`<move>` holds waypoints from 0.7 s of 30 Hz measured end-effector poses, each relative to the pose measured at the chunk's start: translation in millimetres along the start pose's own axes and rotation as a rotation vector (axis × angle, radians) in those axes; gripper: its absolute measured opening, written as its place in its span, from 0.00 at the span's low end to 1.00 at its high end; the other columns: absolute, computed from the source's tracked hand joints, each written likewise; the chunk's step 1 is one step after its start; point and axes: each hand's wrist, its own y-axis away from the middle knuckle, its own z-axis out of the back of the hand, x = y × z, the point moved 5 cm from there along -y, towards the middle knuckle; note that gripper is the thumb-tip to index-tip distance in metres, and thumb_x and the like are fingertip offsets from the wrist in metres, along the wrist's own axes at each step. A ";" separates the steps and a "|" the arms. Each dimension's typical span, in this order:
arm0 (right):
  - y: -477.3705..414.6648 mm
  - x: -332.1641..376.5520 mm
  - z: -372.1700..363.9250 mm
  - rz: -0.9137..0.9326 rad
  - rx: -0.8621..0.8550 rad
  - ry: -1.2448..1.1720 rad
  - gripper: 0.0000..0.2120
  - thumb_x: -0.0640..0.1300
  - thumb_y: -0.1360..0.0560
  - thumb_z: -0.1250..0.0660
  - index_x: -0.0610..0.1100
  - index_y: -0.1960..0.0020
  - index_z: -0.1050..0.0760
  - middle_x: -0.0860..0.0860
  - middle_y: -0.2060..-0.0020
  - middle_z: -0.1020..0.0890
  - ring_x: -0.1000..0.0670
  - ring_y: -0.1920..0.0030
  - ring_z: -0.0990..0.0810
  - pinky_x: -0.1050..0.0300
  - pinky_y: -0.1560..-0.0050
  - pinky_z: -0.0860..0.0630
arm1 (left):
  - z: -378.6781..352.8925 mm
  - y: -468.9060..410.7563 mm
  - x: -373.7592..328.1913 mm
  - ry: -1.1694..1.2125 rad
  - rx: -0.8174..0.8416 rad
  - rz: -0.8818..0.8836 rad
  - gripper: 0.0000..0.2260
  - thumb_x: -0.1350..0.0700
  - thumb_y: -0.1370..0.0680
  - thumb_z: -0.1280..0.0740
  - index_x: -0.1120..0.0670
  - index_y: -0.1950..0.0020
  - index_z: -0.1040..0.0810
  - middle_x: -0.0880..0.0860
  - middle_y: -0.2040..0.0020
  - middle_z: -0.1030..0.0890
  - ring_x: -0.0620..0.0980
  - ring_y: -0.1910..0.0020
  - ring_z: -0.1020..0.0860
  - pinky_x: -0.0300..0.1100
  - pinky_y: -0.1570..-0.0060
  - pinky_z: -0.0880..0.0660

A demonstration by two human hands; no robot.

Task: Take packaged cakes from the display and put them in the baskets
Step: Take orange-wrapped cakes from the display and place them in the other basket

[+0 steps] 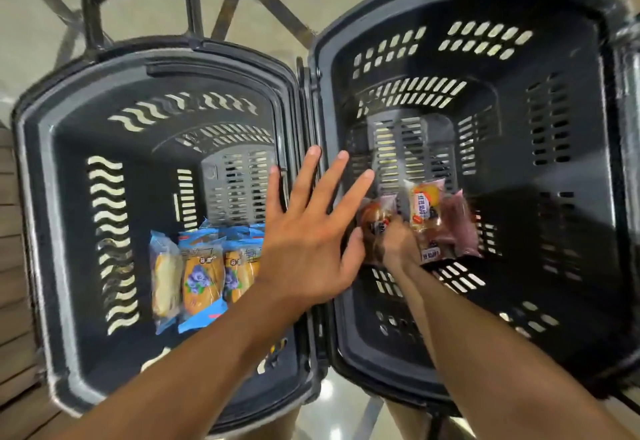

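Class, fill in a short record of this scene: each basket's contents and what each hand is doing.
left basket: blue-wrapped cakes lying at its near end
right basket: pink-wrapped cakes on its floor
left hand: open, fingers spread, above where the baskets meet
right hand: down in the right basket, gripping one packet
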 end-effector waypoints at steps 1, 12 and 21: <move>-1.7 -3.4 -1.4 -0.040 0.002 -0.017 0.17 0.42 0.14 0.46 0.40 0.27 0.32 0.46 0.38 0.20 0.56 0.51 0.19 0.73 0.59 0.31 | 0.4 -0.5 -0.3 0.003 -0.005 -0.006 0.31 0.44 0.21 0.39 0.45 0.18 0.37 0.53 0.17 0.40 0.58 0.16 0.49 0.70 0.24 0.50; 59.8 12.3 64.1 -0.044 -0.069 -0.279 0.16 0.54 0.28 0.24 0.52 0.46 0.26 0.55 0.57 0.18 0.53 0.58 0.19 0.57 0.58 0.24 | 4.6 1.3 0.2 0.013 0.087 -0.038 0.26 0.42 0.16 0.44 0.48 0.18 0.36 0.54 0.17 0.39 0.59 0.16 0.51 0.71 0.24 0.50; 163.4 42.8 134.2 0.117 0.063 -0.637 0.35 0.67 0.43 0.19 0.51 0.42 0.22 0.50 0.51 0.13 0.48 0.50 0.13 0.42 0.47 0.17 | 66.3 -4.9 -20.3 0.718 0.290 0.342 0.25 0.39 0.16 0.42 0.47 0.21 0.33 0.48 0.21 0.32 0.44 0.23 0.35 0.43 0.24 0.38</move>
